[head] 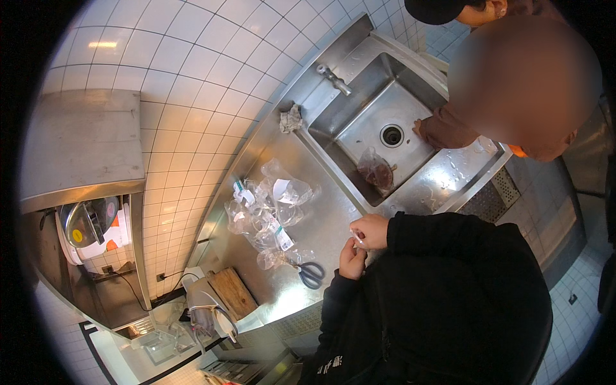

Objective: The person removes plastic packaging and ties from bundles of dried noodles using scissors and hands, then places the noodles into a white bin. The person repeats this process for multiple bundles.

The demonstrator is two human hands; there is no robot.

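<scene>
My right hand (373, 231) and my left hand (352, 260) meet close to my body, over the counter's front edge by the sink. Pinched between their fingers is a small piece of whitish, clear plastic (358, 237); my hands hide most of it. To the left, a heap of crumpled clear plastic bags (269, 202), some with white labels, lies on the steel counter (332, 192). Scissors (310, 275) with dark handles lie beside the bags, their blades partly covered by plastic. In the steel sink (356, 120) sits a clear bag of dark reddish meat (375, 171).
Another person (452, 127) in a brown top reaches into the sink near the drain (391, 135). A faucet (334, 79) stands at the sink's back, with a crumpled grey cloth (290, 119) beside it. A wooden block (233, 293) stands at the counter's far left end.
</scene>
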